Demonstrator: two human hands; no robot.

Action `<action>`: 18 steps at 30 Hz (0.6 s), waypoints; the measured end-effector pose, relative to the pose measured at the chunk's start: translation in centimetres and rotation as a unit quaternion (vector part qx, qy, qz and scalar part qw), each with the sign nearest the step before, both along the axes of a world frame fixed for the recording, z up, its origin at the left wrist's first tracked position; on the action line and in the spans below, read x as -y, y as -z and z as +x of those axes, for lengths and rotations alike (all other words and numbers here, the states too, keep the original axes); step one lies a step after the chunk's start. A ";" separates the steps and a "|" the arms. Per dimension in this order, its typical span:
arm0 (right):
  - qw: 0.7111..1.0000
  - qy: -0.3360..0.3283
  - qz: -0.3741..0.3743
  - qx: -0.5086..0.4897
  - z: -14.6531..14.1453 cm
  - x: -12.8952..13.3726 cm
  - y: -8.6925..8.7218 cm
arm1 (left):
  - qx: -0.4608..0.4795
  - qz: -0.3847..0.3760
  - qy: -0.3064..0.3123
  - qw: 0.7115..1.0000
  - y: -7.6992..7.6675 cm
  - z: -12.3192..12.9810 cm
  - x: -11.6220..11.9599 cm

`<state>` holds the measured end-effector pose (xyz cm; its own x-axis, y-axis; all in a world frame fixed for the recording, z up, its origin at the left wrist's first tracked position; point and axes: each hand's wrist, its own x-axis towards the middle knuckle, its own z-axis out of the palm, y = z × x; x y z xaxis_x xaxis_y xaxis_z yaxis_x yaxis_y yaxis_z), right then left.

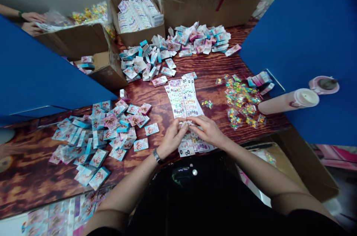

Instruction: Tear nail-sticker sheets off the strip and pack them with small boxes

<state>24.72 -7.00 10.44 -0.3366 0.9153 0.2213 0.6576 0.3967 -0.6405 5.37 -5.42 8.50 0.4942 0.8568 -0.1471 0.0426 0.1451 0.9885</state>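
Two long printed sticker sheets (184,98) lie side by side on the wooden table in front of the body, their lower parts running under both hands. My left hand (175,136) rests on them from the left, fingers bent together, with a wristwatch behind it. Reaching in from the right, my right hand (208,130) meets it at the middle, its fingers also bent inward. Something small and pale shows between the fingertips, too small to name. Right of the sheets lie a few small bags of coloured pieces (206,104).
Small boxes (111,122) heap at the left; more (195,38) lie at the back before cardboard cartons (206,10). Bagged pieces (241,96) and a pink bottle (287,102) stand right. Blue partitions (301,42) flank the table. Another person's hands (32,22) show upper left.
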 end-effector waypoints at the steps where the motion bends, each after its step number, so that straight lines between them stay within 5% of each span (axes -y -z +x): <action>1: 0.999 -0.014 0.003 0.032 1.3 -0.6 0.0 | 0.012 -0.013 0.007 1.000 0.2 0.0 0.1; 9: 0.964 -0.035 -0.006 0.263 12.3 -6.5 3.1 | 0.004 -0.028 0.011 1.000 0.9 -0.4 0.2; 13: 0.960 -0.055 -0.032 0.272 13.1 -7.0 4.9 | -0.006 -0.024 0.017 1.000 1.0 -0.5 0.4; 18: 0.957 -0.047 -0.051 0.281 13.0 -5.6 4.9 | -0.021 -0.026 0.023 0.999 1.2 -1.0 0.4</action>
